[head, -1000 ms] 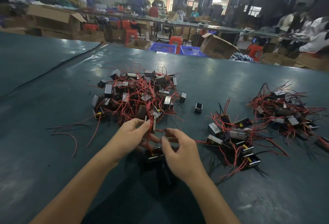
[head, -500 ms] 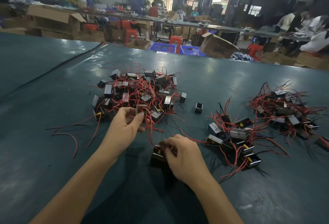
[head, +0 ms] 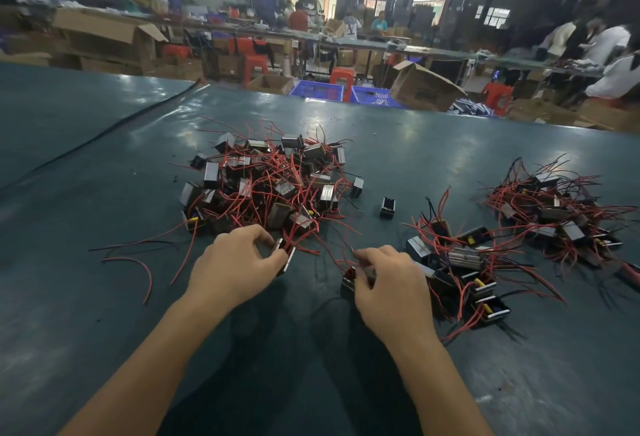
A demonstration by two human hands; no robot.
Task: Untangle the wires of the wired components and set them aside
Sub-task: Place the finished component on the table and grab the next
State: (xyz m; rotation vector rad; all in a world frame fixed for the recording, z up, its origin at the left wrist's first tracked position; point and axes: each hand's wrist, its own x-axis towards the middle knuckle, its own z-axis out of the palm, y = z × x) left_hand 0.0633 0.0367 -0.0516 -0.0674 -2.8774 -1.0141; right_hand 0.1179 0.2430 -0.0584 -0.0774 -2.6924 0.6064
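The right hand (head: 388,283) has its grip clenched on a small black wired component (head: 349,281) on the dark green worktop (head: 104,297), just left of the set-aside cluster (head: 460,272), while the left hand (head: 235,262) pinches another component (head: 285,255) beside the tangled pile (head: 270,182).

Tangled heap of boxy red-wired components (head: 270,182) mid-table; two looser clusters (head: 460,276) rightward.
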